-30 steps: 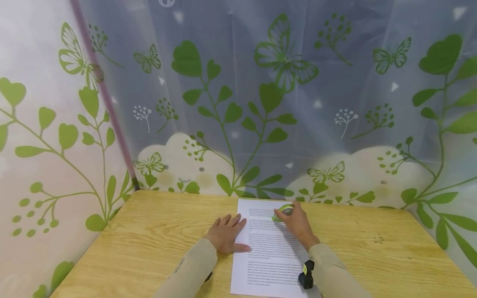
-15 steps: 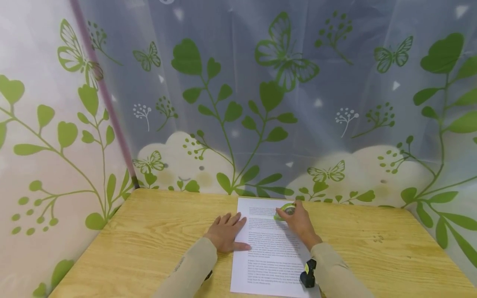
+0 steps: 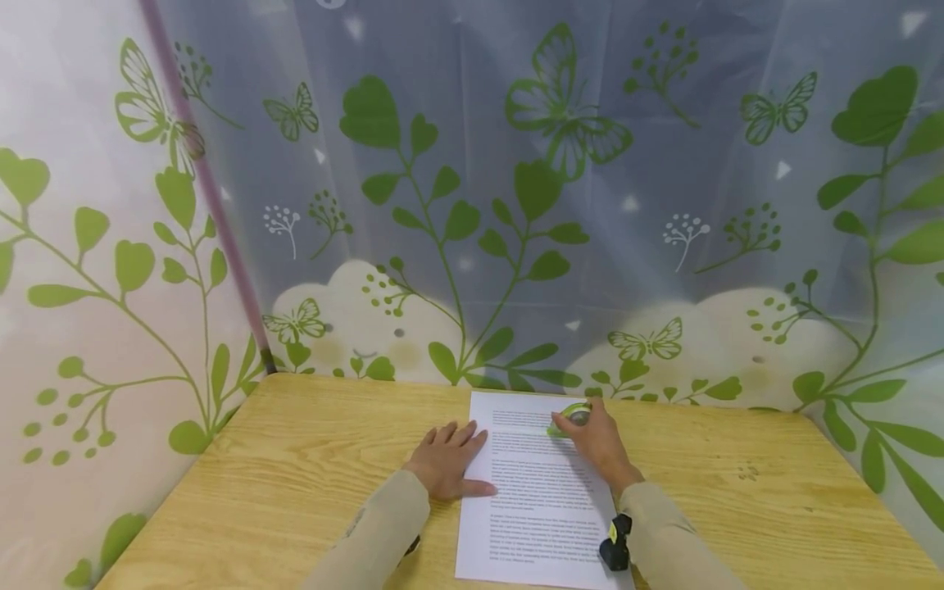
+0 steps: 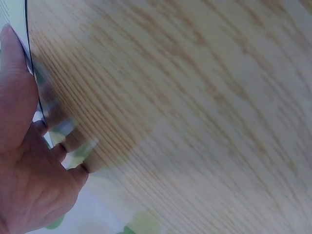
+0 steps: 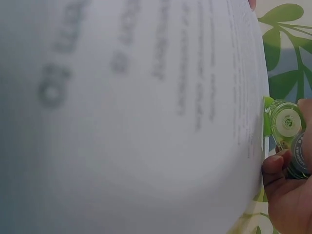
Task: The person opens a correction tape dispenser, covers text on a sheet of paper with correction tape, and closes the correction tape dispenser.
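Observation:
A sheet of printed paper (image 3: 542,533) lies on the wooden table. My left hand (image 3: 446,467) rests flat with spread fingers on its left edge; in the left wrist view the thumb of that hand (image 4: 34,180) reaches over the paper's border. Near the top right of the sheet, my right hand (image 3: 601,444) grips a green see-through correction tape (image 3: 578,417) between thumb and fingers. From the right wrist, the round inner wheel of the correction tape (image 5: 286,122) shows, and its tip meets the paper. Part of the dispenser is hidden by the hand.
The wooden table (image 3: 310,459) reaches back to a patterned curtain (image 3: 472,205) with leaves and butterflies. A second curtain (image 3: 96,246) hangs along the left side. A black strapped device (image 3: 614,545) sits at the right wrist, over the paper's edge.
My right hand has slid slightly to the right along the upper lines of text, with the correction tape in its grip. The left hand and the paper stay put.

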Tool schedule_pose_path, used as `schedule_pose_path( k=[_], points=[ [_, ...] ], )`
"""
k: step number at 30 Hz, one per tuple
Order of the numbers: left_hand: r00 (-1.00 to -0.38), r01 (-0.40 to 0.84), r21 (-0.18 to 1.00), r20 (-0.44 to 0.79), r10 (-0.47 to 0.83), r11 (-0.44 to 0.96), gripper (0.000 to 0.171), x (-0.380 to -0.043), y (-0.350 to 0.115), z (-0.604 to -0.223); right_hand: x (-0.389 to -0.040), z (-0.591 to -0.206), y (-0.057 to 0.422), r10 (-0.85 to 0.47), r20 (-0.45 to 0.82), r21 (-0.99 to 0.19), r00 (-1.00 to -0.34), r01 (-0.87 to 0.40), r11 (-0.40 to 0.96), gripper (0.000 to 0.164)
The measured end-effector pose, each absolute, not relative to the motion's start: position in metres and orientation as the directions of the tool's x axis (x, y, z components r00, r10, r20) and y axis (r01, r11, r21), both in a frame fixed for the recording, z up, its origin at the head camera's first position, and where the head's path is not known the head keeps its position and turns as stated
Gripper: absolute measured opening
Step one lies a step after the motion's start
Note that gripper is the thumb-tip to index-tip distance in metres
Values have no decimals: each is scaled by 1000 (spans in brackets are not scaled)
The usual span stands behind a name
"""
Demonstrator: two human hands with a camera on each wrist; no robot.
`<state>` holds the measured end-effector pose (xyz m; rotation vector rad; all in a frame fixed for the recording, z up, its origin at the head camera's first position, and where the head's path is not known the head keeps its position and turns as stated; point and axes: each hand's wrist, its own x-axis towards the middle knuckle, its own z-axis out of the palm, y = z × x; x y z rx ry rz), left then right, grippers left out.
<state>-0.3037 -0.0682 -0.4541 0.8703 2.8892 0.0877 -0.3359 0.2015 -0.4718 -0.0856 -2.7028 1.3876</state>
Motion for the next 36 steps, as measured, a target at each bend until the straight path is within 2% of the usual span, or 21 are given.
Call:
schedule_pose_path(
  k=[7, 15, 20, 36],
  points=[
    [-823, 555, 101, -82, 562, 826, 87, -306, -69, -459, -336, -472, 206, 97, 59, -819, -994, 8, 574, 63],
    [-820, 562, 85, -74, 568, 823, 88, -309, -70, -462, -335, -472, 211, 89, 30, -828, -996, 26, 560, 76],
    [-824, 552, 99, -87, 560, 828, 87, -306, -69, -457, -335, -472, 213, 80, 26, -837, -996, 22, 546, 74],
    [-829, 538, 106, -113, 548, 836, 87, -306, -68, -456, -337, -471, 220, 90, 27, -781, -996, 35, 624, 89]
  ],
)
